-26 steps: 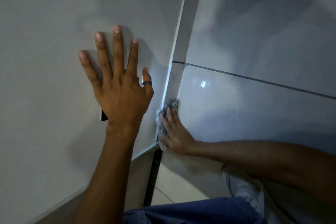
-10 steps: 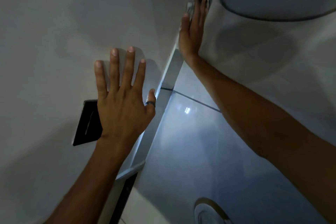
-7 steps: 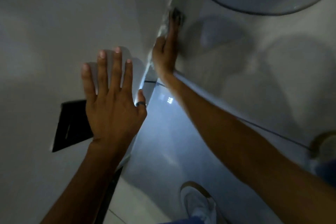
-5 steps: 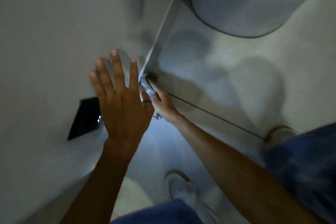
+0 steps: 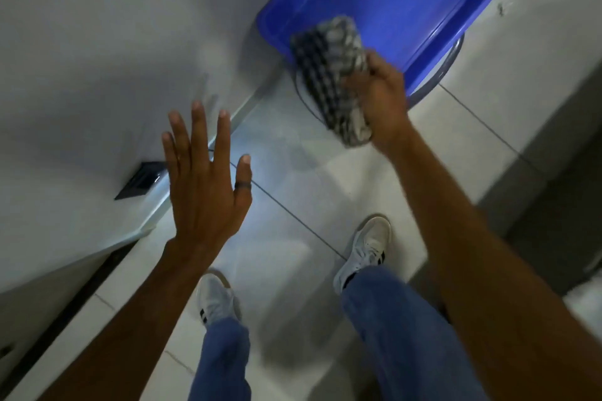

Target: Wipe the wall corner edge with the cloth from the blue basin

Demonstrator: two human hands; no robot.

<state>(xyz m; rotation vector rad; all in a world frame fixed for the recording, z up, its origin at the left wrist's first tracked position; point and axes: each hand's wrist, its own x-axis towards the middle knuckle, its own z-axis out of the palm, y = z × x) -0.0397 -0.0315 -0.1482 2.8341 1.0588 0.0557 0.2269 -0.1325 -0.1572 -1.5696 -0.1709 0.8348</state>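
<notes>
I see both forearms bare, no sleeves. My left hand (image 5: 205,192) wears a dark ring (image 5: 243,185) on the thumb. Blue jeans (image 5: 400,329) cover the legs, above white sneakers (image 5: 369,247) with black side marks.

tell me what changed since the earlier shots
The right hand left the wall corner and carried the cloth over toward the blue basin. The left hand lifted off the wall, fingers spread. Unchanged: the right hand grips the cloth, and the left is empty.
</notes>
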